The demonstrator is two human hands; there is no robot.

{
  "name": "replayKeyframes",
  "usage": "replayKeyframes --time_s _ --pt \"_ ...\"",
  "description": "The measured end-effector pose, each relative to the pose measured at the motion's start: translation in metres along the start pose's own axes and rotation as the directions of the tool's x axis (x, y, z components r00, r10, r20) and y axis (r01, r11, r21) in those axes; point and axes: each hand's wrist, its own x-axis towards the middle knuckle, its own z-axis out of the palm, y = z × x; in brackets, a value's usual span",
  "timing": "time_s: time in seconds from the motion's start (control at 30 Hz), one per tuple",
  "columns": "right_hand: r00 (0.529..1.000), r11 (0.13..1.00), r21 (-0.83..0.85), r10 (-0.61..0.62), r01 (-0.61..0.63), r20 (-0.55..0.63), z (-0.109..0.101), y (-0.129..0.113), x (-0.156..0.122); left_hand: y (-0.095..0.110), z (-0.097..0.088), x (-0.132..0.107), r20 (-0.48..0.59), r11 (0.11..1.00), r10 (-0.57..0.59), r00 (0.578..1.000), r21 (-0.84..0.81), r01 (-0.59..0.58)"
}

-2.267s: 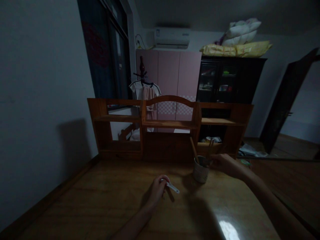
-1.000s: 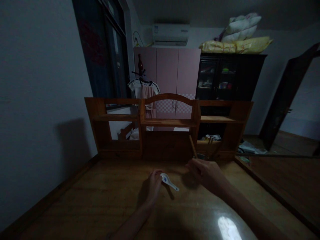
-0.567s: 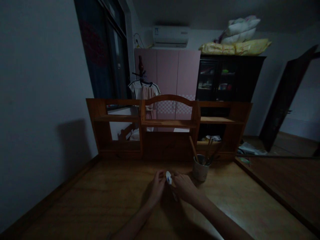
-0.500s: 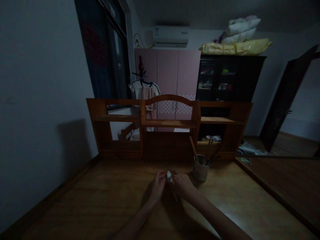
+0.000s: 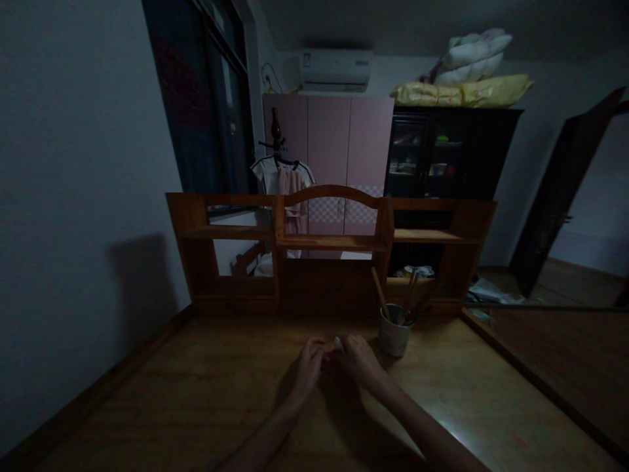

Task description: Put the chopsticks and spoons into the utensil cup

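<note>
Close together above the middle of the wooden desk point(image 5: 236, 387) are both my hands. My right hand point(image 5: 358, 357) is closed around what looks like a white spoon point(image 5: 338, 343); only its pale rounded end shows past the fingers, and the rest is hidden. My left hand point(image 5: 309, 364) sits just to the left with fingers curled, its fingertips near the right hand's. Whether those fingertips touch the spoon, I cannot tell in the dim light. A light-coloured cup point(image 5: 394, 337) holding several sticks or utensils point(image 5: 380, 292) stands right of my right hand.
A wooden shelf unit point(image 5: 327, 244) borders the desk's far side. On the left rises a pale wall point(image 5: 88, 164). A raised edge point(image 5: 531, 380) runs along the desk's right side. Beyond stand a pink wardrobe point(image 5: 328, 137) and a dark cabinet point(image 5: 484, 154).
The spoon has turned in my fingers: its blue-marked face and the lower end below my right hand no longer show. My hands have barely shifted.
</note>
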Motion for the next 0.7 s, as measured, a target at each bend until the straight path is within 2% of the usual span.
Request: replayKeyframes --time_s 0.07,0.17,0.23,0.27,0.33,0.4,0.5,0.7 --pt "1.0 0.998 0.059 -0.004 0.006 -0.027 -0.018 0.001 0.001 0.002 0.002 -0.002 -0.004 0.999 0.038 0.999 -0.037 -0.038" --pt "0.995 0.98 0.197 -0.018 0.037 -0.096 -0.066 0.001 0.004 0.005 0.003 -0.004 0.026 0.995 0.057 0.998 -0.084 -0.055" --pt "0.969 0.886 0.454 0.023 0.095 -0.248 -0.107 0.001 0.008 0.006 0.002 -0.005 0.031 0.997 0.023 0.999 -0.068 -0.021" --pt "0.949 0.844 0.516 0.032 0.142 -0.313 -0.127 0.002 0.01 0.007 0.001 -0.006 0.027 0.998 0.008 1.0 -0.057 -0.006" --pt "0.914 0.827 0.518 0.013 0.219 -0.406 -0.161 0.006 0.015 0.008 0.0 -0.007 0.024 0.999 0.0 1.0 -0.043 0.001" --pt "0.895 0.863 0.446 -0.014 0.236 -0.446 -0.181 0.016 0.021 0.008 -0.001 -0.008 0.026 0.999 0.024 0.999 -0.046 -0.023" --pt "0.899 0.924 0.328 -0.039 0.198 -0.435 -0.186 0.038 0.029 0.006 -0.001 -0.006 0.007 0.998 0.037 0.999 -0.06 -0.036" --pt "0.906 0.986 0.139 -0.023 0.09 -0.423 -0.158 0.074 0.037 0.001 0.001 -0.002 0.022 0.997 0.033 0.999 -0.067 -0.031"
